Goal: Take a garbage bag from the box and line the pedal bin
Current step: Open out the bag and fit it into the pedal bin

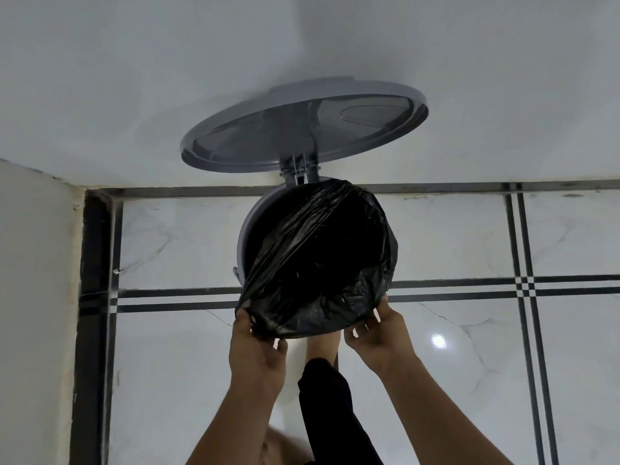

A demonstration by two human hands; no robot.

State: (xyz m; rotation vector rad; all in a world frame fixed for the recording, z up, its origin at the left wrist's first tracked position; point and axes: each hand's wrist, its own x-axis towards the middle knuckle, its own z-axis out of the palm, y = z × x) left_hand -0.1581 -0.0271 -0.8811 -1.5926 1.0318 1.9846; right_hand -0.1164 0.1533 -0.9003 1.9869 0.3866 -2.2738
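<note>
A grey pedal bin (250,223) stands on the tiled floor against the wall, its round lid (302,125) swung up and open. A black garbage bag (322,256) hangs inside the bin, its mouth stretched over the right and near parts of the rim; the far left rim shows bare grey. My left hand (256,347) pinches the bag's edge at the near left of the rim. My right hand (379,333) grips the bag's edge at the near right. My foot in a black trouser leg (322,350) reaches under the bin's front, where the pedal is hidden. The box is not in view.
A white wall (167,78) rises right behind the bin. Another white wall (33,297) with a black skirting strip (94,297) closes off the left side. Glossy white marble floor tiles with dark lines (469,330) spread to the right and toward me.
</note>
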